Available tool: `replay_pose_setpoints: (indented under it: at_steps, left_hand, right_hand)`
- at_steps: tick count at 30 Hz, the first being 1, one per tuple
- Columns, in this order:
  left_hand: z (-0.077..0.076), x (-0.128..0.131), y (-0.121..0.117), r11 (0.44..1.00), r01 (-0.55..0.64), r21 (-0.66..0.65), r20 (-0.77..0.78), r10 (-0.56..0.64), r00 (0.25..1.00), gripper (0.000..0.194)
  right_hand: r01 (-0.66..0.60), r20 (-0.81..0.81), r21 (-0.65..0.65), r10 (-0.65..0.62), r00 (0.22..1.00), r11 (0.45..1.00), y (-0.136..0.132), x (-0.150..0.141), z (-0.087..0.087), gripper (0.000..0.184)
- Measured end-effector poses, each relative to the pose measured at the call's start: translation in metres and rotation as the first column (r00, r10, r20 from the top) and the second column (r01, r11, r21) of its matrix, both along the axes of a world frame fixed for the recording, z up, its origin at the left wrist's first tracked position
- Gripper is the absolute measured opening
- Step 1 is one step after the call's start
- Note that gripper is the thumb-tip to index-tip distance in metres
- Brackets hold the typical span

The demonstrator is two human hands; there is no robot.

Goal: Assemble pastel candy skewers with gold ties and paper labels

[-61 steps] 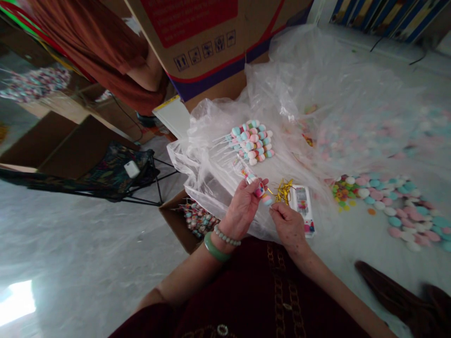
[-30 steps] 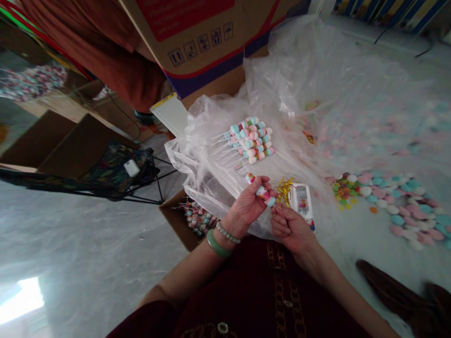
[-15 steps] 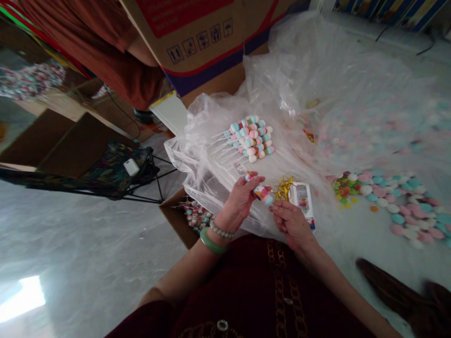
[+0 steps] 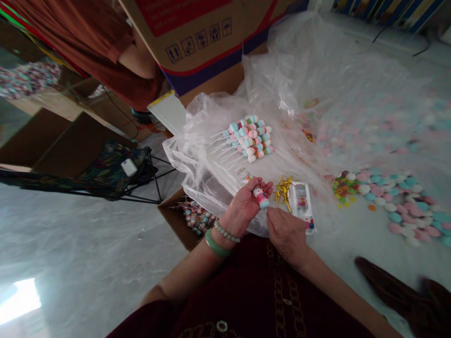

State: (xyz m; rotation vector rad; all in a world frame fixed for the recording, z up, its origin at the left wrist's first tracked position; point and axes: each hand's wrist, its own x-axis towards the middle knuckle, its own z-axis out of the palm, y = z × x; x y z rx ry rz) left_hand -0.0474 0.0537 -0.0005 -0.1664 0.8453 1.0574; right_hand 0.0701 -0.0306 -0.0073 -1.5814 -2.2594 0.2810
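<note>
The left hand (image 4: 246, 203), with a green bangle (image 4: 215, 243) and a string of pale beads (image 4: 226, 232) at its wrist, curls its fingers around a marshmallow stick in a clear printed wrapper (image 4: 261, 198), whose pink and pale-blue end faces the right hand (image 4: 287, 234). That right hand is just beside the pale-blue end, fingers folded in and tips drawn together; I cannot tell whether anything is pinched between them. The wrapped stick is above the near edge of the white table (image 4: 347, 253). Beyond the hands, a neat stack of pink, blue and white marshmallow sticks (image 4: 251, 138) lies on clear plastic sheeting (image 4: 202, 115), the white ends pointing left. Right of the left hand are a tangle of shiny gold ties (image 4: 283, 190) and a white rectangular printed pack (image 4: 302, 201); farther right, loose pastel marshmallow discs (image 4: 410, 206) are scattered near small yellow, green and orange round sweets (image 4: 344, 190).
</note>
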Motion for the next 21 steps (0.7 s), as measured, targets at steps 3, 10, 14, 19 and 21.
replay_pose_setpoints:
  at_steps: [3,10,14,19,21]
  left_hand:
    - [-0.0015,-0.004,-0.0005,1.0,-0.028,-0.008,0.063,0.029,0.998,0.022]
    - [-0.0032,-0.0063,-0.001,0.993,-0.086,0.085,0.075,0.08,0.994,0.015]
    - [-0.0045,-0.0047,-0.0005,0.991,-0.083,0.1,0.092,0.074,0.993,0.017]
    - [-0.0056,-0.0065,0.0016,0.985,-0.115,0.128,0.093,0.104,0.99,0.017]
    - [-0.0056,-0.0076,0.0016,0.985,-0.101,0.14,0.118,0.085,0.989,0.019]
  right_hand:
    - [0.013,-0.042,-0.03,-0.014,0.999,0.999,-0.0007,-0.0007,0.0002,0.025]
    - [0.079,-0.151,-0.072,-0.09,0.984,0.994,0.0012,-0.0005,-0.0024,0.024]
    - [0.098,-0.182,-0.102,-0.115,0.977,0.99,0.0025,0.0001,-0.0038,0.024]
    - [0.087,-0.181,-0.11,-0.107,0.978,0.99,0.0037,-0.0006,-0.0038,0.024]
    - [0.075,-0.165,-0.1,-0.091,0.982,0.992,0.0033,-0.0008,-0.0039,0.024]
